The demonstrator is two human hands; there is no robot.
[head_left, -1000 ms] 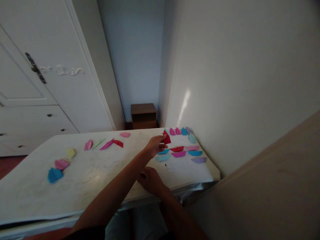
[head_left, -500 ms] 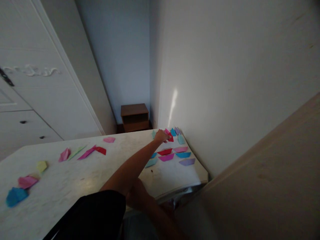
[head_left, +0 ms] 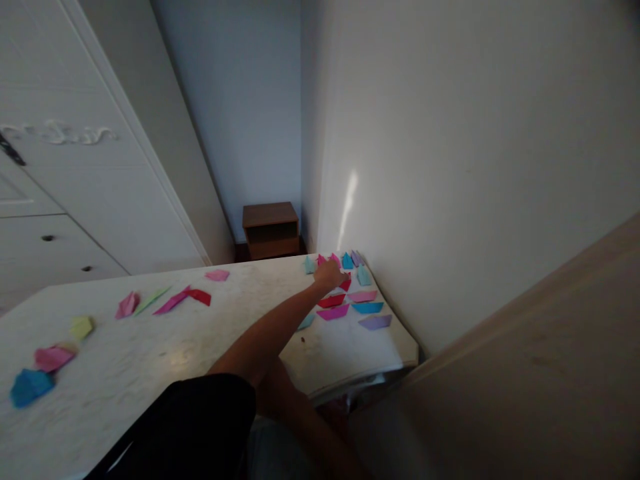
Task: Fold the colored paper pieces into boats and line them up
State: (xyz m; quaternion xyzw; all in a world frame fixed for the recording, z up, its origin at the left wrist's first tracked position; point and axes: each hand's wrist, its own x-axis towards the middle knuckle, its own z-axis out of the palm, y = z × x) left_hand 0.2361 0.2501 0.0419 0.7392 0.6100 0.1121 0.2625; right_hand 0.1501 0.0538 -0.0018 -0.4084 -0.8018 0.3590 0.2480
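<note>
My left hand (head_left: 327,274) reaches across the white table (head_left: 150,360) to its far right corner by the wall. Its fingers are curled on a red folded paper (head_left: 345,284) that pokes out beneath them. Just behind stands a row of small upright folded pieces, among them a blue one (head_left: 347,261). In front lie flat paper boats: red (head_left: 331,301), magenta (head_left: 333,311), pink (head_left: 363,295), blue (head_left: 367,307) and purple (head_left: 375,322). My right forearm (head_left: 310,433) shows at the table's near edge, its hand hidden behind my left arm.
More folded papers lie at the left: pink (head_left: 217,275), red (head_left: 200,297), green (head_left: 150,300), yellow (head_left: 81,327), blue (head_left: 30,387). A white wardrobe (head_left: 60,200) stands behind, a brown nightstand (head_left: 271,230) in the corner. The wall (head_left: 450,200) borders the table's right side.
My left hand carried the red paper farther back to the upright row, then lowered it slightly. The view swung right, and my right hand slipped out of sight behind my left arm.
</note>
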